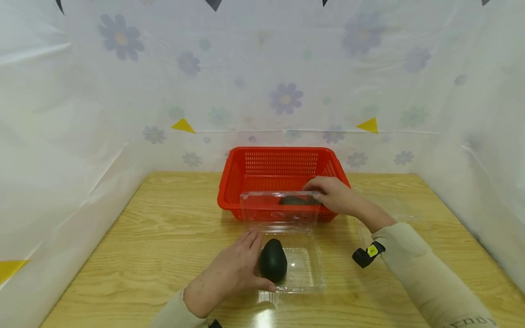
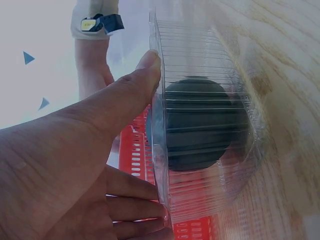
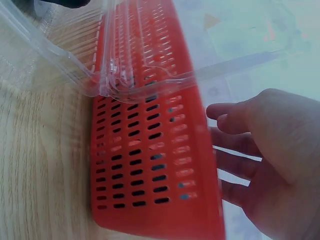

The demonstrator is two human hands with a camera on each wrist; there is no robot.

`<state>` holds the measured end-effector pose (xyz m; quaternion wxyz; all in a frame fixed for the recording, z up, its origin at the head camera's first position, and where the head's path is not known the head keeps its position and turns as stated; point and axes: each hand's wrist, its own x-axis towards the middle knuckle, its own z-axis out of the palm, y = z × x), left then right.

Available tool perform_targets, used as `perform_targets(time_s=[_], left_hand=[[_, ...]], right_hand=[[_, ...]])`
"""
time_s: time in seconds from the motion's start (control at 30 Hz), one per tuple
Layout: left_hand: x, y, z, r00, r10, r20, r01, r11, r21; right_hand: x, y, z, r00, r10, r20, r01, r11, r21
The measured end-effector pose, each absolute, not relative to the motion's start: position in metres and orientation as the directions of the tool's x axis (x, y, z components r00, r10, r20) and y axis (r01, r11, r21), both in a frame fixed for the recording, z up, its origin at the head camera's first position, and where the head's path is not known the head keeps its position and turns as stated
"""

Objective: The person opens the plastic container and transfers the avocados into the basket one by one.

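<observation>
A dark green avocado [image 1: 273, 261] lies in the base of a clear plastic clamshell box [image 1: 303, 269], whose lid [image 1: 280, 212] stands raised at the back. My left hand [image 1: 235, 264] rests along the box's left rim, thumb at the front corner and fingers extended toward the hinge. Behind the lid, my right hand [image 1: 334, 196] reaches over the near right side of a red plastic basket [image 1: 229, 182]. Dark avocados [image 1: 292, 200] show through the lid, close to its fingertips. In the right wrist view, the basket wall [image 3: 155, 190] hides part of those fingers.
Another clear plastic container [image 1: 385, 205] stands on the wooden table [image 1: 164, 246], right of the basket and partly behind my right forearm. A flower-patterned sheet [image 1: 283, 68] encloses the back and sides.
</observation>
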<state>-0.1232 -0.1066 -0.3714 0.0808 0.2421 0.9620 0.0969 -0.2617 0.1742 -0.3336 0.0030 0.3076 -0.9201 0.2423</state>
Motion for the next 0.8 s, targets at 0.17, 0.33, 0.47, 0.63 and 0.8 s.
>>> perform_targets(time_s=[0.17,0.33,0.47,0.63,0.8], left_hand=[[-0.122,-0.106,-0.370,-0.869,0.484,-0.105,0.454,0.863,0.221],[-0.122,-0.107,-0.369,-0.869,0.482,-0.114,0.450,0.865,0.223],[-0.122,-0.107,-0.369,-0.868,0.483,-0.117,0.451,0.864,0.225],[-0.122,-0.107,-0.369,-0.868,0.484,-0.113,0.453,0.863,0.223],[-0.122,-0.107,-0.369,-0.866,0.490,-0.101,0.463,0.862,0.207]], right_hand=[[-0.251,0.187,-0.326,-0.801,-0.561,0.211,-0.591,0.682,-0.430],[-0.239,0.198,-0.315,-0.805,-0.551,0.220,-0.586,0.685,-0.432],[-0.228,0.201,-0.305,-0.806,-0.549,0.221,-0.587,0.693,-0.418],[-0.216,0.201,-0.299,-0.787,-0.572,0.233,-0.617,0.710,-0.341],[-0.204,0.198,-0.296,-0.770,-0.583,0.261,-0.638,0.716,-0.284]])
